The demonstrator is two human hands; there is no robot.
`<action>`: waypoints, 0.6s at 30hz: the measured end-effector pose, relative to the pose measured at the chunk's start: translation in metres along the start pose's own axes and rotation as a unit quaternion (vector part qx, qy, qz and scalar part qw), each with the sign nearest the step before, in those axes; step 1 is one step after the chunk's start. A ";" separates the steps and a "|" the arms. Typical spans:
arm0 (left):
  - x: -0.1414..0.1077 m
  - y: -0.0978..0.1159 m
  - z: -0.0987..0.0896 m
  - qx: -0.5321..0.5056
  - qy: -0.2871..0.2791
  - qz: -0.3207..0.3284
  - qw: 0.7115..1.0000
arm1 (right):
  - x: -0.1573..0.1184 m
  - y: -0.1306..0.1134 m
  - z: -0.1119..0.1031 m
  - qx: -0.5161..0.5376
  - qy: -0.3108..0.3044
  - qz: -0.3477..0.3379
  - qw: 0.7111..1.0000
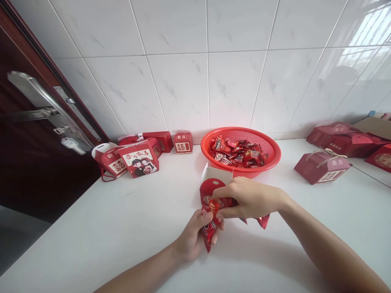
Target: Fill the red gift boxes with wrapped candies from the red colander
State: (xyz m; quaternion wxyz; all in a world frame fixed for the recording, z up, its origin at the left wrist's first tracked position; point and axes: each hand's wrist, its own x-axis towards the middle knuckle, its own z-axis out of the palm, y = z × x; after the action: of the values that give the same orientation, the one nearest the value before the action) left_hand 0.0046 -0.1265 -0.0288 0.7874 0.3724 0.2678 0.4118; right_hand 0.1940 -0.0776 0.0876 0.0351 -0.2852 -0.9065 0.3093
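My left hand [195, 234] is closed around red candy packets [209, 228] in front of an open red box [209, 187] with a white inside flap. My right hand [249, 199] reaches over from the right, its thumb and fingertips bent around the top of the same packets; whether it grips one is hard to tell. More red wrappers [263, 221] show under my right hand, partly covered by it. Behind the box stands a red plastic basket [271, 156] holding many small red wrapped candies [240, 152].
Red gift boxes [139, 158] stand at the back left, with a small one [183, 142] by the wall. A roped box [322, 166] and more red boxes [351, 140] are at the right. A door handle [49, 106] with keys is at far left.
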 end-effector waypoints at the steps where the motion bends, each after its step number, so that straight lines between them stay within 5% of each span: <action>1: 0.000 0.002 0.001 0.005 0.001 -0.005 1.000 | 0.000 0.001 0.000 0.005 0.000 -0.003 1.000; 18: 0.001 0.021 0.006 0.190 0.047 0.071 0.978 | -0.001 -0.001 -0.004 0.047 0.107 -0.040 0.992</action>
State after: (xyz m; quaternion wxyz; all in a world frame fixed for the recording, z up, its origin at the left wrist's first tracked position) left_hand 0.0002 -0.1196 -0.0090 0.6576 0.5135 0.3504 0.4256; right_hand 0.1956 -0.0761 0.0915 0.1572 -0.2778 -0.8929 0.3177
